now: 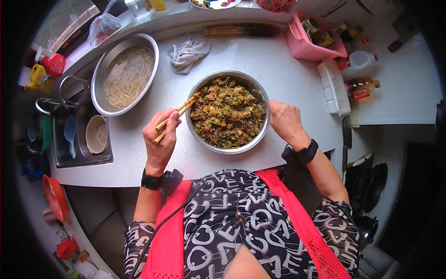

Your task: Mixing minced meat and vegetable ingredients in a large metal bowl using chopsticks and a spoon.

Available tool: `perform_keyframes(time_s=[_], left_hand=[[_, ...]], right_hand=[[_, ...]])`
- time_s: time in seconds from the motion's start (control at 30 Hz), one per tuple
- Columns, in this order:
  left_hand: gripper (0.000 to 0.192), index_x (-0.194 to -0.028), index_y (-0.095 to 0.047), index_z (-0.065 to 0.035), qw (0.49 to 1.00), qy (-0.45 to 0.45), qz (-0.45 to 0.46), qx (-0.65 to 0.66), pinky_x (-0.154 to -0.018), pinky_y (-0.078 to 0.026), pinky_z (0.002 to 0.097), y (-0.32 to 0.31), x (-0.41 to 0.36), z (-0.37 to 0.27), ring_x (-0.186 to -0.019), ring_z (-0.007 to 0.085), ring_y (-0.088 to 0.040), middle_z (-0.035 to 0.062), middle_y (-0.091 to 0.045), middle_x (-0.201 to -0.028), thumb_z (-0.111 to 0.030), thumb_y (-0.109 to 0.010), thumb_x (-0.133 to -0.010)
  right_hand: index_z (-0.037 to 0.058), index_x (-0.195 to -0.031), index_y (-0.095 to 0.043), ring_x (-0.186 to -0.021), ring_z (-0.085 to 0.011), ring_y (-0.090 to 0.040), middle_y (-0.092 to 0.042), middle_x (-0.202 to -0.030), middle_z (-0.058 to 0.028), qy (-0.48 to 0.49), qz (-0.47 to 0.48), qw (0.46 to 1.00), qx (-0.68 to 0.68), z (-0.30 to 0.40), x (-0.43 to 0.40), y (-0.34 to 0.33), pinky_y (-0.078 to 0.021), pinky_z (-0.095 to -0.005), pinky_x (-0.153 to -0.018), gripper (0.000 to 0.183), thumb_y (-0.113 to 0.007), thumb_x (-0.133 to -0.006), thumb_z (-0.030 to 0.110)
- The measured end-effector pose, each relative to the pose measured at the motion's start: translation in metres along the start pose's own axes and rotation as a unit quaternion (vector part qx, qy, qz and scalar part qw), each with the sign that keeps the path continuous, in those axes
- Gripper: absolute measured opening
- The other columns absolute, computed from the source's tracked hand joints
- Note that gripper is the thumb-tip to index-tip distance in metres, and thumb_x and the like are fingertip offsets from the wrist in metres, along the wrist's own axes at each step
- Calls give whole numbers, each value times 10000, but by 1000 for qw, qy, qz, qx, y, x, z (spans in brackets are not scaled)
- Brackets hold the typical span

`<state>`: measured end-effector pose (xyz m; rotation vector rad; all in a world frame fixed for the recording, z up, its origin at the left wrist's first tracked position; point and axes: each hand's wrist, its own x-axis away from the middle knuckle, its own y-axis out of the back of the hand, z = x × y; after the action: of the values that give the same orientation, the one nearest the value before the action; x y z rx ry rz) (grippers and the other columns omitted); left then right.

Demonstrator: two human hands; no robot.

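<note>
A round stainless steel bowl (240, 151) stands on the white speckled counter in front of me. It is filled with a chopped brown and green food mixture (228, 111). My left hand (162, 134) grips a pair of wooden chopsticks (183, 107), whose tips reach into the mixture at the bowl's left side. At the opposite side, my right hand (285, 118) is closed on the bowl's rim; its fingertips are partly hidden. Both wrists wear black straps with small devices.
A large metal basin (155, 82) of pale shreds in liquid stands back left, beside a sink (82, 160). Behind the bowl lie a white cloth (188, 52) and a bundle of sticks (226, 30). A pink plastic bin (303, 48) and white organizer (336, 90) border the right.
</note>
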<state>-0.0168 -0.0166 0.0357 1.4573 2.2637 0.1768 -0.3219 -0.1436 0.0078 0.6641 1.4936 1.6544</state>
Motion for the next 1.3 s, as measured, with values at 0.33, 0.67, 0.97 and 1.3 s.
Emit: perform_keyframes(time_s=[0.33, 0.67, 0.97, 1.3], left_hand=[[244, -1009, -653, 52, 942, 229, -8, 247, -606, -581, 251, -34, -20, 57, -688, 185, -694, 137, -692, -845, -174, -577, -957], [262, -1015, -644, 61, 941, 204, -30, 268, -634, -594, 279, -22, -7, 36, -696, 214, -699, 158, -685, -857, -181, -558, -963], [277, -1040, -639, 47, 947, 118, -19, 299, -683, -596, 298, -28, -11, 23, -769, 238, -703, 171, -682, -905, -207, -549, -975], [216, -1005, -643, 54, 971, 116, 19, 208, -601, -586, 269, -8, -5, 19, -681, 188, -689, 136, -677, -811, -143, -566, -964]], right_hand=[[-24, -900, -698, -712, -257, -662, -675, -744, -194, -188, 183, 904, -338, -7, -41, -38, -509, -381, -701, 246, -566, -853, 179], [-4, -875, -690, -702, -325, -664, -656, -741, -220, -128, 133, 930, -317, 14, -25, 6, -509, -410, -693, 221, -558, -867, 173], [-3, -929, -637, -585, -252, -621, -587, -638, -102, 102, -142, 985, 13, 55, 3, 22, -494, -359, -487, 162, -557, -796, 43], [30, -968, -616, -571, -234, -611, -582, -629, -78, 121, -66, 990, 20, 45, 20, 25, -484, -353, -473, 193, -526, -797, 24]])
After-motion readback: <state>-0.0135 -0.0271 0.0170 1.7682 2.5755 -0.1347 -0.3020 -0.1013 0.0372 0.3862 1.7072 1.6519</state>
